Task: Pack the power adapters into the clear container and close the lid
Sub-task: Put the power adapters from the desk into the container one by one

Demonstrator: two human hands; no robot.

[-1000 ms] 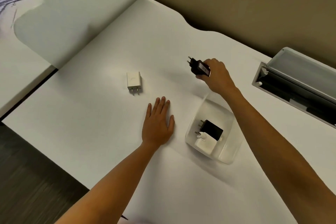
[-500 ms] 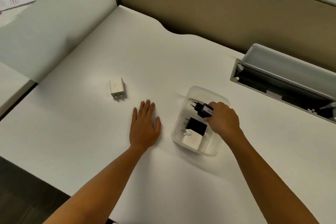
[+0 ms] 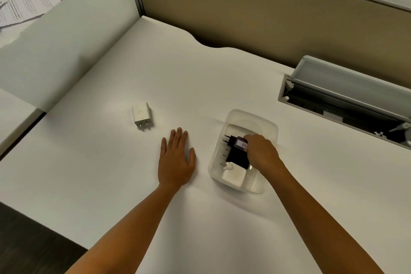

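The clear container point(image 3: 272, 128) stands lidless on the white desk, right of centre. Inside lie a white adapter point(image 3: 233, 176) at the near end and a black adapter point(image 3: 236, 159) behind it. My right hand point(image 3: 261, 154) is down inside the container, fingers closed on a small black adapter with a white label point(image 3: 235, 141), its round pins pointing left. A white two-pin adapter point(image 3: 141, 115) lies alone on the desk to the left. My left hand point(image 3: 176, 160) rests flat and open on the desk beside the container. No lid is in view.
An open grey cable tray point(image 3: 347, 93) is sunk into the desk at the back right. Beige partition panels point(image 3: 222, 6) run along the back. A lower white panel and printed papers point(image 3: 24, 6) sit at the far left. The desk edge drops off at the lower left.
My right hand carried the labelled black adapter from above the desk down into the container, lowering it further since half a second ago. My left hand stayed flat in place.
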